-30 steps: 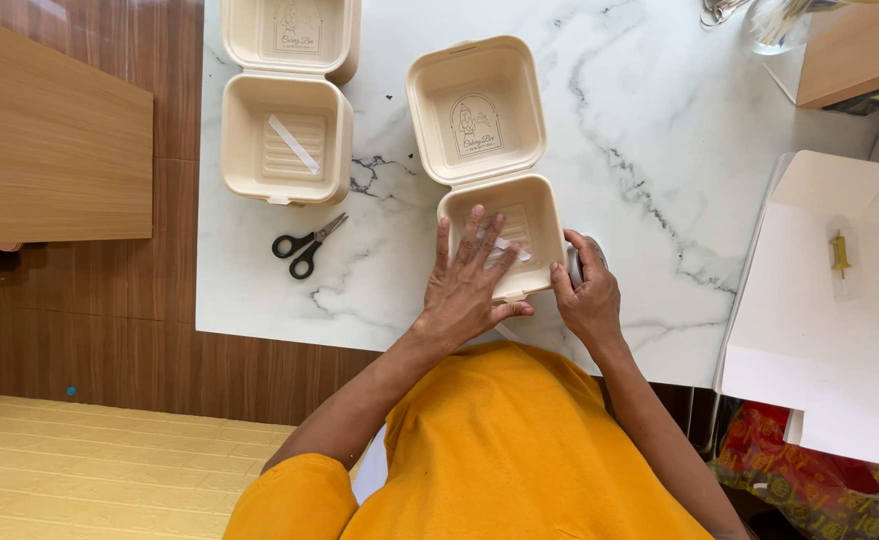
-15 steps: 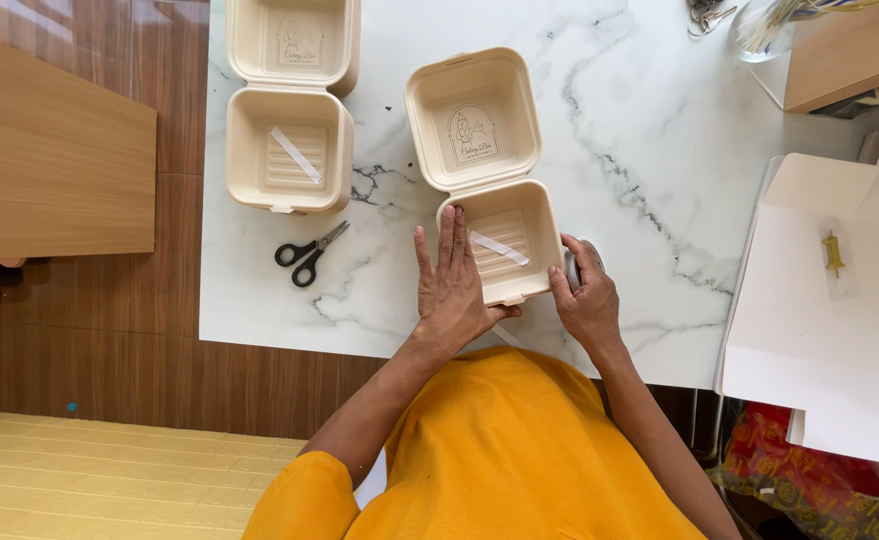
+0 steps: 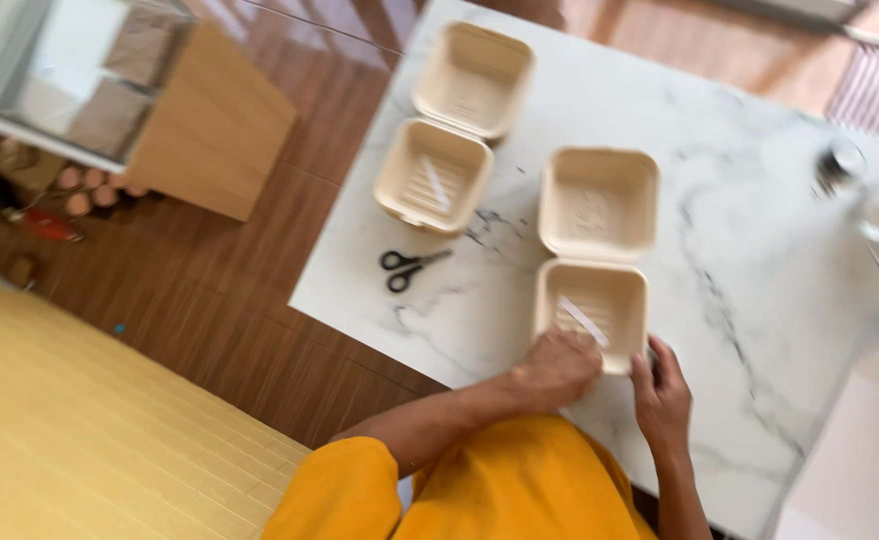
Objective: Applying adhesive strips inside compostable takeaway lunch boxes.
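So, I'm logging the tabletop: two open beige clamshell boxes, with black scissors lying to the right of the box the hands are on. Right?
Not quite: the scissors lie to the left of that box, as the head view shows. The rest holds.

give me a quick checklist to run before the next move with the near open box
1. Near clamshell box open, lid flat on the marble table: ok.
2. White strip lies inside its lower tray: ok.
3. Left hand rests on the tray's front edge: ok.
4. Right hand at the tray's right front corner: ok; firm grip: cannot tell.
5. Scissors lie apart from both hands: ok.
6. Second open box sits apart from the near one: ok.
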